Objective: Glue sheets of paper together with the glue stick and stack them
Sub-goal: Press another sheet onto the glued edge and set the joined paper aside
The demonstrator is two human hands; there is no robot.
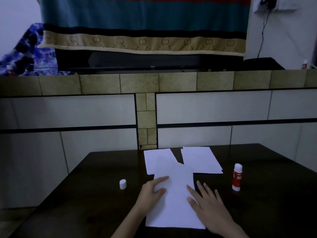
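A white sheet of paper point(175, 203) lies near the front of the dark table point(96, 194). My left hand point(151, 191) rests flat on its left edge with fingers straight. My right hand point(209, 203) presses flat on its right side, fingers spread. Behind it lie two more piles of white sheets, one at the back left point(157, 160) and one at the back right point(200, 160), partly overlapped by the near sheet. A red-and-white glue stick point(237, 177) stands upright and uncapped to the right. Its white cap point(123, 184) sits to the left of the paper.
A tiled wall ledge point(154, 83) rises behind the table, carrying a black television point(151, 60) draped with a striped blanket point(144, 23). Another small glue stick point(304, 64) stands on the ledge at far right. A cable point(262, 31) hangs on the wall.
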